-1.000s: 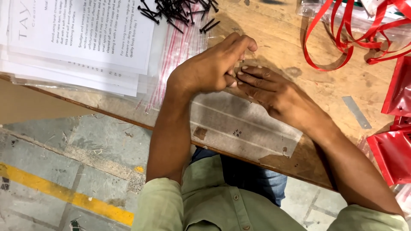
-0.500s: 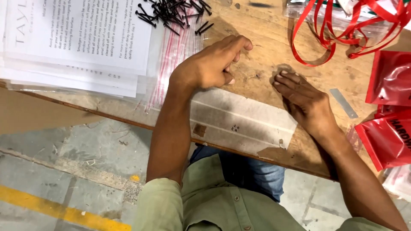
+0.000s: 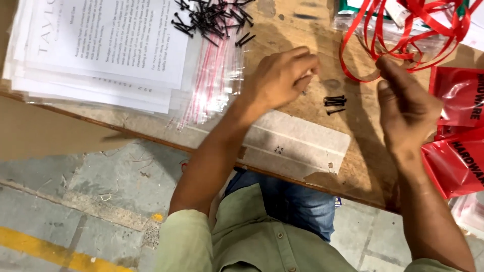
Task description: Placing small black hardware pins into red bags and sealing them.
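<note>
1. The left hand (image 3: 280, 75) is resting on the wooden desk (image 3: 297, 45), fingers curled together; whether it is gripping anything is unclear.
2. The right hand (image 3: 406, 108) is hovering loosely open, holding nothing, beside red ribbon (image 3: 373, 45).
3. Small black screws (image 3: 334, 102) are lying between both hands, near the desk's front edge.

A worn wooden worktop (image 3: 297, 30) fills the upper part of the view, and its front edge runs diagonally. Below it lies a grey concrete floor (image 3: 91, 191) with cracks and a yellow painted line (image 3: 45, 249) near the bottom left corner.
</note>
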